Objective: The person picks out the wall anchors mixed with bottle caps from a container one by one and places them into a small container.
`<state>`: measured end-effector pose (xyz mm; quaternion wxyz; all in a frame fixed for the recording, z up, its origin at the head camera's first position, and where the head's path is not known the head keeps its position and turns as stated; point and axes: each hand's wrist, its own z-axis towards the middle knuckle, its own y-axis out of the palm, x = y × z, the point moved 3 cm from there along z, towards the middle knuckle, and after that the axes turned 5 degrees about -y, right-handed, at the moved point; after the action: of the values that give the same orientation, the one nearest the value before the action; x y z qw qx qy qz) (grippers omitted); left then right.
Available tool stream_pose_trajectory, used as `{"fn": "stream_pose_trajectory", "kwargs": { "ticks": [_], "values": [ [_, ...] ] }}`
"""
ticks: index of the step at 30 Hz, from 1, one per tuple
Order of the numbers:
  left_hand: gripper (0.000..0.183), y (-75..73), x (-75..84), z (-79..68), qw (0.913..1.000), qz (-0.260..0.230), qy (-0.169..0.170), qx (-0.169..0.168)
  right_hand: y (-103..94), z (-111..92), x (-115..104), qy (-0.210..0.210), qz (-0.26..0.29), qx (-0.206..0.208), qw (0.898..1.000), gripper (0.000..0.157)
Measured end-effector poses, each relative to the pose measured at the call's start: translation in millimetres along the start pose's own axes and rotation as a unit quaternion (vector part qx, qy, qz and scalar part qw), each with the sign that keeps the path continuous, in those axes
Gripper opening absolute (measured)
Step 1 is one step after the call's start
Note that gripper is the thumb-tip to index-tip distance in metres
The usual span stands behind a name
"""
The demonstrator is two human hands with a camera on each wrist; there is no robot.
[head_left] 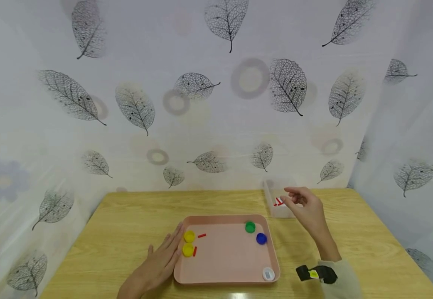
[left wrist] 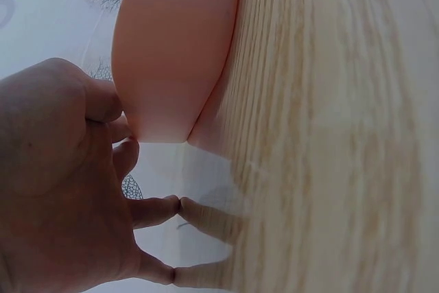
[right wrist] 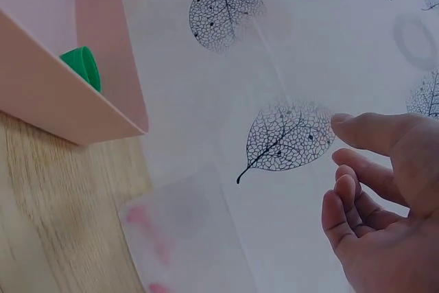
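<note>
My left hand rests along the left side of a pink tray, its outstretched fingers touching the rim. Beside those fingers, two yellow caps sit inside the tray, each with a short red stick near it. My right hand hovers by a translucent box, thumb and fingers apart and nothing between them. Several red sticks lie in that box. In the right wrist view, the box shows below the fingertips, with blurred red patches through its wall.
A green cap and a blue cap are at the tray's right side. In its near right corner lies a white round piece with a grey rectangle. Behind the wooden table hangs a leaf-patterned curtain.
</note>
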<state>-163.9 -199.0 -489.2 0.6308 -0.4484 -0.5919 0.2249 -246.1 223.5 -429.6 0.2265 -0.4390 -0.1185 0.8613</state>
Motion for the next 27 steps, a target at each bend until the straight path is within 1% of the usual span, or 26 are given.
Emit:
{"fn": "stream_pose_trajectory", "kwargs": {
  "ticks": [8,18,27],
  "values": [
    [0.056,-1.1,-0.2,0.3,1.0,-0.001,0.0,0.002,7.5,2,-25,-0.014,0.043,-0.001,0.999,0.028],
    [0.056,0.6,-0.5,-0.1,1.0,-0.003,0.005,0.004,32.0,-4,-51,-0.038,0.074,-0.046,0.996,0.025],
    [0.056,0.0,-0.1,-0.8,1.0,-0.004,0.001,0.004,56.7,-11,-72,-0.022,0.08,-0.091,0.992,0.029]
  ]
}}
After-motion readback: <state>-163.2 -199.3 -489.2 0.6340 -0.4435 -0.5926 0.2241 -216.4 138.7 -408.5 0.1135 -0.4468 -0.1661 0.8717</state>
